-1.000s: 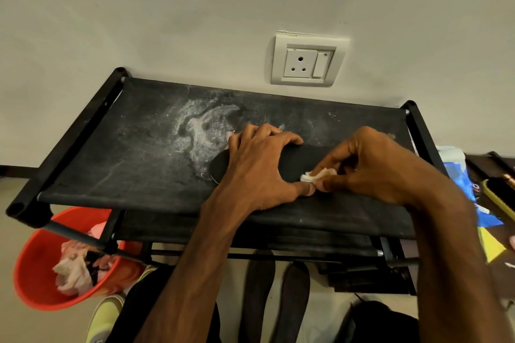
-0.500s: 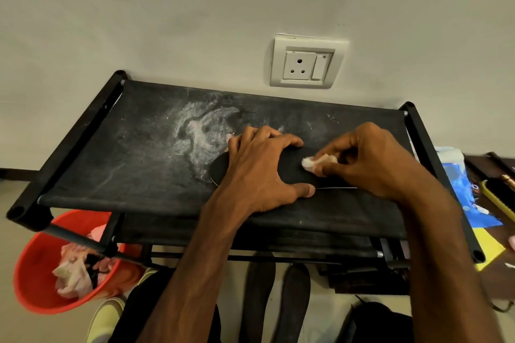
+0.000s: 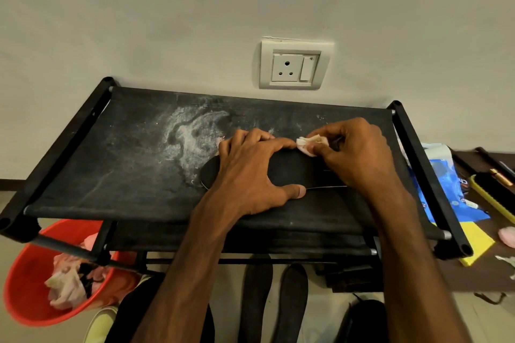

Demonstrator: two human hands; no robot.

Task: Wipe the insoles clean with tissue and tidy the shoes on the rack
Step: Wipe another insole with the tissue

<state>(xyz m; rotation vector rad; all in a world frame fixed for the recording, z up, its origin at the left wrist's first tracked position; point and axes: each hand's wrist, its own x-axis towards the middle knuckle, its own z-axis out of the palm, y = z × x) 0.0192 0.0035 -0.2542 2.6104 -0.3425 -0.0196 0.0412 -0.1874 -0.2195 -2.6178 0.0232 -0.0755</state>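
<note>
Right hand (image 3: 359,156) pinched a small crumpled tissue (image 3: 309,145) between thumb and fingertips, pressing it at the far edge of the black insole (image 3: 289,170) near the centre of the frame. The left hand (image 3: 250,172) arched over the insole's left half, fingers bent over the far edge and thumb set against the near one, clamping it flat on the top shelf of the black rack (image 3: 125,175). Wiping looked to be well under way but not finished. The red bucket (image 3: 25,287) at lower left held a heap of crumpled used tissues (image 3: 67,284), which suggested several passes were already done. Two more dark insoles (image 3: 256,295) lay on the floor under the rack at lower centre, and whether they were cleaned could not be told. Tidying the shoes seemed not yet begun: a pale yellow-green shoe (image 3: 100,323) sat at the bottom left edge, off the rack, and the lower shelves were mostly hidden. The insole itself was thin, flat and matte black, its rounded end poking out left of the left hand, with a fine pale line along its near edge. Any dirt on it was too dark to make out. The shelf fabric carried a whitish dusty smear (image 3: 195,133) left of centre.
</note>
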